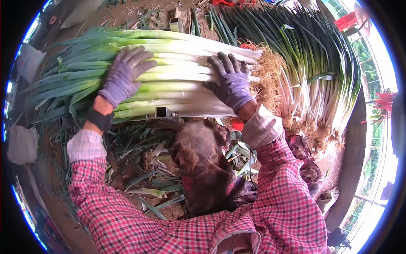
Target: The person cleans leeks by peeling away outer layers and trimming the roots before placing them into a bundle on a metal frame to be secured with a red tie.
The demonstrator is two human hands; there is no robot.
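Observation:
A wide layer of long green onions (pixel 177 86) lies crosswise in front of me, green leaves to the left and brown roots (pixel 268 70) to the right. My left hand (pixel 127 74), in a grey-purple glove, rests flat on the stalks near where the leaves begin, fingers spread. Near the root end, my right hand (pixel 230 80) in a matching glove lies on the white stalks with its fingers apart. Neither hand is wrapped round a stalk. A metal frame piece (pixel 163 113) shows at the near edge of the layer.
A large pile of green onions (pixel 321 76) stands at the right, roots toward me. Loose leaves and trimmings (pixel 156 182) litter the ground around my knee (pixel 201 161). Another metal post end (pixel 174 24) sticks up beyond the layer. Red ties (pixel 384 101) hang at the far right.

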